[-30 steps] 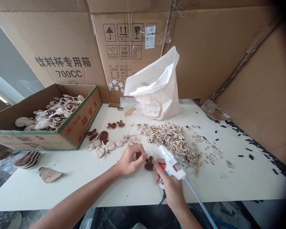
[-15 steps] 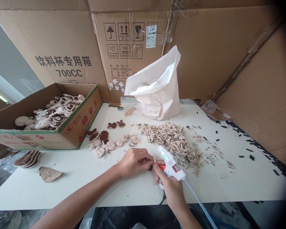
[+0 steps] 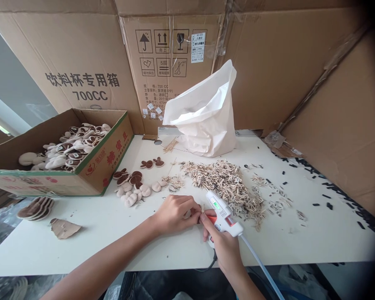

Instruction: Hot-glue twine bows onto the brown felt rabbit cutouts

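Observation:
My right hand (image 3: pixel 226 246) is wrapped round a white and orange hot glue gun (image 3: pixel 223 214), its green display lit. The gun tilts over the white table in front of me. My left hand (image 3: pixel 176 212) is closed in a pinch just left of the gun's orange front, its fingertips meeting my right thumb and finger. A small pale cord piece (image 3: pixel 203 208) pokes up between the fingertips; what else they hold is hidden. Behind my hands lies a heap of short pale cord pieces (image 3: pixel 223 179). Left of it sit brown felt shapes (image 3: pixel 136 179) and cream plush shapes (image 3: pixel 146 190).
A cardboard box (image 3: pixel 112 156) of finished-looking plush pieces stands at the left. At the back is a white plastic bag (image 3: pixel 211 129). Stacked brown pieces (image 3: pixel 36 208) and torn cardboard (image 3: pixel 65 228) lie front left. Black bits (image 3: pixel 330 206) are scattered right. Cardboard walls (image 3: pixel 268 62) surround the table.
Both hands stay in almost the same place. The left fingers have shifted slightly, and a dark brown bit that showed beneath them is now out of sight.

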{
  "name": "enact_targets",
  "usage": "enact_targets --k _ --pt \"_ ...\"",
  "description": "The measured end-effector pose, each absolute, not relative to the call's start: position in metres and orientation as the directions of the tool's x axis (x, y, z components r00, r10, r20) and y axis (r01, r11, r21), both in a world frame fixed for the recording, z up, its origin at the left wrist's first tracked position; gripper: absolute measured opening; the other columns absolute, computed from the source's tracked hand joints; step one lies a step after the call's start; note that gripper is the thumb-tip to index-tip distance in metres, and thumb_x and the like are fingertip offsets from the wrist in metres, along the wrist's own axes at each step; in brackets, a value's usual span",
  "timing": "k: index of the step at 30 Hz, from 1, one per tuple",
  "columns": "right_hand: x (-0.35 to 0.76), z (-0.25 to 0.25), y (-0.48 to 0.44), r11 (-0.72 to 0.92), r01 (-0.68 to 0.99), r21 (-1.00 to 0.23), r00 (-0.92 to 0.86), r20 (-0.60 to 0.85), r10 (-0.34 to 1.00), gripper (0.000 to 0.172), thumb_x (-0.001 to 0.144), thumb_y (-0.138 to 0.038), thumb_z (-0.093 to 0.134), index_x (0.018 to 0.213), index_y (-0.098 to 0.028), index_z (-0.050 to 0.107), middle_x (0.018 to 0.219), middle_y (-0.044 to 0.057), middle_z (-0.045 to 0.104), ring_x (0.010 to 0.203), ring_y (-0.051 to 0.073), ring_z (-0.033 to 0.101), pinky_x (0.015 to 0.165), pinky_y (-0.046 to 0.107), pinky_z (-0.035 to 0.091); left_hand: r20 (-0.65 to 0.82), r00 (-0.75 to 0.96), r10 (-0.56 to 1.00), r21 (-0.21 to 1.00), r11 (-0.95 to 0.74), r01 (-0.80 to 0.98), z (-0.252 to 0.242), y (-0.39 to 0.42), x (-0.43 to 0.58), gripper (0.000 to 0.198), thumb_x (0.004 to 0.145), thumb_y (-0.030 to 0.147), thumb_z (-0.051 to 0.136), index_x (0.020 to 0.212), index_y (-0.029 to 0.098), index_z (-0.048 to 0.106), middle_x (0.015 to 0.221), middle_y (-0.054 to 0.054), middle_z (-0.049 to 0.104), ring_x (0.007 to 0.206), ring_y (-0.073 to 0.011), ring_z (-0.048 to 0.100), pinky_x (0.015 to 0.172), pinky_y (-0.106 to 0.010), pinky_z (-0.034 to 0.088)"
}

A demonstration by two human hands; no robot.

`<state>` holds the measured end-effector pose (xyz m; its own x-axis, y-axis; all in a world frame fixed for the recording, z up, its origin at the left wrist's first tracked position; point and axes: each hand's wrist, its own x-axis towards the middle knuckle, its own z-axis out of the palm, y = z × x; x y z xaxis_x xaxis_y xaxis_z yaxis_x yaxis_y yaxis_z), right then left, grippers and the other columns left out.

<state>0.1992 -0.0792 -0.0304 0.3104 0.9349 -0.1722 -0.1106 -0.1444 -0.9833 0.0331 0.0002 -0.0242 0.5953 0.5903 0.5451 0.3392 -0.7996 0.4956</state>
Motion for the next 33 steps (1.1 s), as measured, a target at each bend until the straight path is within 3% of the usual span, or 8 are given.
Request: enact_targets --k 7,16,20,28,33 --pt "0.1989 -0.0305 -0.079 -0.149 -0.112 -0.983 0.306 -0.176 0.935 0.043 0.078 -0.06 0.083 0.089 -0.02 0.071 0.051 -0.005 0.051 0.049 0.015 0.05 0.05 0.027 0.04 0.529 0.642 0.556 0.474 -0.82 0.32 -0.0218 0.0016 0.0313 0.01 0.099 0.022 0.059 0.1 0.019 0.067 0.082 -0.001 0.071 0.062 -0.0103 0.06 0.054 -0.024 0.039" --pt "0.2013 -0.0366 -0.0786 -0.138 -0.093 -0.986 0.277 -0.159 0.948 0.042 0.08 -0.058 0.083 0.09 -0.02 0.07 0.052 -0.004 0.053 0.051 0.016 0.051 0.053 0.028 0.043 0.622 0.508 0.596 0.51 -0.8 0.316 -0.0257 -0.0026 0.0367 0.006 0.09 0.016 0.064 0.084 0.018 0.064 0.07 0.002 0.065 0.058 -0.0091 0.054 0.054 -0.023 0.038" --pt "0.2025 -0.0394 -0.0768 -0.131 -0.101 -0.986 0.272 -0.154 0.95 0.043 0.08 -0.06 0.083 0.089 -0.019 0.07 0.052 -0.004 0.054 0.049 0.015 0.051 0.051 0.027 0.042 0.667 0.442 0.6 0.506 -0.8 0.322 -0.0261 -0.0016 0.0367 0.006 0.088 0.013 0.065 0.085 0.019 0.065 0.07 0.003 0.065 0.057 -0.0081 0.053 0.054 -0.022 0.037" --pt "0.2016 -0.034 -0.0775 -0.135 -0.148 -0.98 0.282 -0.172 0.944 0.041 0.079 -0.056 0.085 0.091 -0.02 0.07 0.052 -0.004 0.055 0.047 0.014 0.051 0.049 0.027 0.042 0.518 0.308 0.798 0.756 -0.595 0.271 -0.0207 0.0014 0.0318 0.003 0.091 0.015 0.061 0.092 0.018 0.06 0.072 0.002 0.061 0.059 -0.0088 0.053 0.056 -0.021 0.043" --pt "0.2011 -0.0333 -0.0778 -0.131 -0.13 -0.983 0.291 -0.164 0.943 0.04 0.08 -0.055 0.084 0.091 -0.019 0.07 0.052 -0.004 0.056 0.047 0.014 0.052 0.05 0.027 0.042 0.476 0.356 0.804 0.79 -0.569 0.229 -0.018 0.0019 0.0278 0.008 0.096 0.018 0.056 0.088 0.018 0.058 0.074 0.0 0.062 0.061 -0.0098 0.051 0.059 -0.023 0.044"
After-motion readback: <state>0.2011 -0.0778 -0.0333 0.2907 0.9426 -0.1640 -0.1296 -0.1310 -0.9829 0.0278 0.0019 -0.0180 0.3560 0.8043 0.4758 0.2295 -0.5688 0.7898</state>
